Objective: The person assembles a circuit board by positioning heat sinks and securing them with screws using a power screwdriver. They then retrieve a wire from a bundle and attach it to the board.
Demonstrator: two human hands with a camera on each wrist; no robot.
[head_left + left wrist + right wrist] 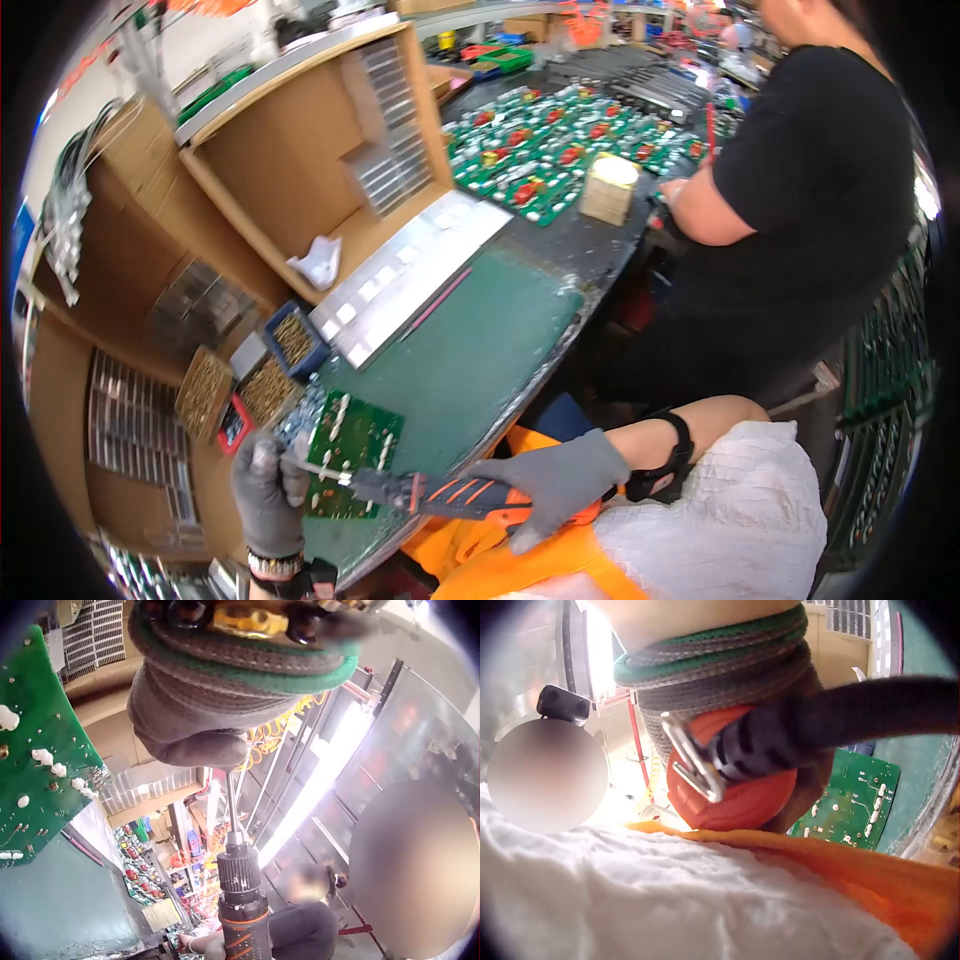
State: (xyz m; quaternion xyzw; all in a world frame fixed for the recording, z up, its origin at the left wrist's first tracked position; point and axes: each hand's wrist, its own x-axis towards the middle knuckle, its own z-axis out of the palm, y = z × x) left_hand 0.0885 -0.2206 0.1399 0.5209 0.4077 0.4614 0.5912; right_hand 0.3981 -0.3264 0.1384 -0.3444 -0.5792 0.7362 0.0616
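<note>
Currently, head view: I see the right hand [570, 475] with fingers wrapped round a power screwdriver [460, 495], the left hand [268, 490] with fingers curled, pinching the tip of its bit [318, 470]. Circuit board [355, 430] on the worktop [490, 310], below the bit. Left wrist view: bit runs from a black chuck [238, 870] up to the left fingers. Right wrist view: I get a metal hook [694, 761] and black cord [885, 709]; right fingers mostly hidden.
</note>
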